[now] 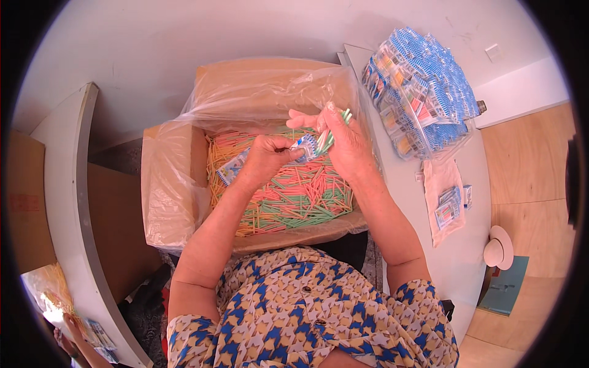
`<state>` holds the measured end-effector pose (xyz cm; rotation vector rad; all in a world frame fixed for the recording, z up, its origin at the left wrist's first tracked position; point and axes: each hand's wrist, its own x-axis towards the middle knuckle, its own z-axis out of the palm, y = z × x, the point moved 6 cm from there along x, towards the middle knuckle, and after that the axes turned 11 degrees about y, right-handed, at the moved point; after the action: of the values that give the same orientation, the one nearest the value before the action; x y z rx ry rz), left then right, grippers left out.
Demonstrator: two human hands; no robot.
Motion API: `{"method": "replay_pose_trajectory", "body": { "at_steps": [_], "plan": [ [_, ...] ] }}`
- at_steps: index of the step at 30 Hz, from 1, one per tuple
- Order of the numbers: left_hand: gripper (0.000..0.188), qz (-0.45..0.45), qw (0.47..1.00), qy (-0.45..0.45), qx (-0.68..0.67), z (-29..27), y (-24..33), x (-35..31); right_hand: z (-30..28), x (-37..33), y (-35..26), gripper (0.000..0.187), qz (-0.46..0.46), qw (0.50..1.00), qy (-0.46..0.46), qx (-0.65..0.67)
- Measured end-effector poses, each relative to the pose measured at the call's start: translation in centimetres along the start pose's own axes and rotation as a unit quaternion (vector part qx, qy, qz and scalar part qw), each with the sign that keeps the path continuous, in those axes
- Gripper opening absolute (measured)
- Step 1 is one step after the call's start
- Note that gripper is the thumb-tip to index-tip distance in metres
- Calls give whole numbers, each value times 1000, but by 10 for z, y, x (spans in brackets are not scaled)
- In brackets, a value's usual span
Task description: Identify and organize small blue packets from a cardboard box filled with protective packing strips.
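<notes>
Over a lined cardboard box, my left hand [267, 161] pinches the edge of a small blue-and-white packet [304, 147]. My right hand [348, 142] is closed around a bunch of thin coloured sticks [334, 134], mostly green and white, some of its fingers stretching left. The lower ends of the bunch are at the packet's opening; whether they are inside I cannot tell. Below both hands lies a heap of loose sticks [294, 193] in pink, green and yellow. Another blue-edged packet [233, 167] rests on the heap, beside my left wrist.
The cardboard box [175, 184] has a clear plastic liner over its flaps. On the white table [454, 264] to the right stands a clear bin [423, 116] piled with filled packets. Nearer, packets [449, 208] lie on a pink cloth [434, 178]. Another person's hand [73, 328] shows at lower left.
</notes>
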<state>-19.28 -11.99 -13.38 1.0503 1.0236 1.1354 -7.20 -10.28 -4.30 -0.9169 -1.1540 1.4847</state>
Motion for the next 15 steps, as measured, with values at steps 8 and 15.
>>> {"method": "replay_pose_trajectory", "body": {
  "at_steps": [8, 15],
  "plan": [
    [13, 23, 1000, -3, -12, 6, 8, -5, 1, 1, 0, 40, 24, 999, 14, -44],
    [14, -5, 1000, -5, -7, 4, 10, -7, 9, -4, -2, 37, 20, 995, -13, -101]
  ]
}}
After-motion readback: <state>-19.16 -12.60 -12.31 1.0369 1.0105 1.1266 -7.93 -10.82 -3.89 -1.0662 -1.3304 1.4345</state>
